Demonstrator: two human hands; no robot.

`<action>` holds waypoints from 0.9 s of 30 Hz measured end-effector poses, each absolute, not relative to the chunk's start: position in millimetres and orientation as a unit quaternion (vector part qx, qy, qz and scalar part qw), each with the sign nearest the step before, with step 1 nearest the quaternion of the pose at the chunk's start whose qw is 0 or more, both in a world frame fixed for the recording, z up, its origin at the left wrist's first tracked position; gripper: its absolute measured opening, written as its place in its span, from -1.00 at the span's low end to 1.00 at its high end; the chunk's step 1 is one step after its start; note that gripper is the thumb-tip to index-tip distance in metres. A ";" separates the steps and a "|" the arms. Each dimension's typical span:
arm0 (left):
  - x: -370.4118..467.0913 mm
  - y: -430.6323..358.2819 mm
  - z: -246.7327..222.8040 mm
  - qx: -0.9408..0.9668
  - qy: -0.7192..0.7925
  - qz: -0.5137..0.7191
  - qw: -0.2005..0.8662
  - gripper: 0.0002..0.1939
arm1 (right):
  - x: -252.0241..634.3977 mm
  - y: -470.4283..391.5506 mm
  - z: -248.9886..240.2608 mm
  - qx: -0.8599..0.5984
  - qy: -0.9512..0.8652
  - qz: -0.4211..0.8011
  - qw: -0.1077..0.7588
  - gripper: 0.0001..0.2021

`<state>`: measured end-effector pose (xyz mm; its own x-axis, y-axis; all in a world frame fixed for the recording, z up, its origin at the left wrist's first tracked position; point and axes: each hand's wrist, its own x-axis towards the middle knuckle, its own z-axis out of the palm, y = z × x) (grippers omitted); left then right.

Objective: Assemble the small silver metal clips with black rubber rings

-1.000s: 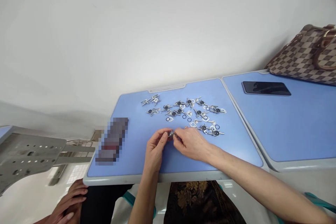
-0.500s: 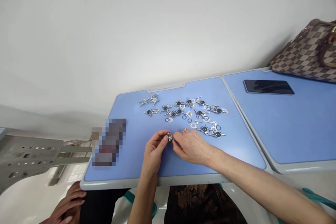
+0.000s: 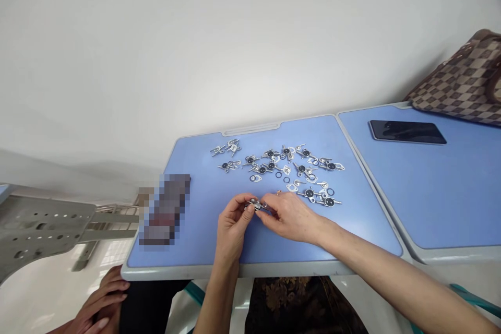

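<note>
Near the front middle of the blue desk (image 3: 195,240), my left hand (image 3: 234,224) pinches a small silver metal valve fitting (image 3: 255,203) between thumb and fingers. My right hand (image 3: 291,217) is closed at the fitting's right side, fingertips touching it; what lies behind those fingers is partly hidden. Beyond my hands lie several similar valve fittings with round black discs (image 3: 302,169), thin oval metal plates (image 3: 291,188), black rubber rings (image 3: 331,192) and small levers (image 3: 322,184). A few bare metal fittings (image 3: 234,148) lie apart at the far left of this spread.
A pixelated dark object (image 3: 166,209) lies on the desk's left side. To the right, a second blue desk (image 3: 422,193) carries a black phone (image 3: 407,132) and a checkered handbag (image 3: 465,81). Another person's hands (image 3: 102,300) rest at lower left. The wall (image 3: 235,52) stands behind.
The fitting has been turned a little in my fingers, showing more of its length. My right fingers have shifted slightly on it. The whole view has moved slightly.
</note>
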<state>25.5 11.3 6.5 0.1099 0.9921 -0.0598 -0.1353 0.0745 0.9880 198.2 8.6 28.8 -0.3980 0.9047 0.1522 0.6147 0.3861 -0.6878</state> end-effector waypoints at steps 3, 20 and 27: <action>25.9 10.5 6.6 0.466 0.447 0.493 0.583 -0.80 | 196.6 10.7 26.4 -0.477 -0.779 0.295 0.282 -0.79; 26.5 4.1 6.6 0.486 0.425 0.497 0.580 -0.63 | 208.6 22.7 30.0 -0.449 -0.584 0.569 0.365 -0.67; 35.3 0.1 15.0 0.569 0.420 0.541 0.455 -0.74 | 204.9 28.8 18.3 -0.283 -0.326 0.847 0.310 -0.65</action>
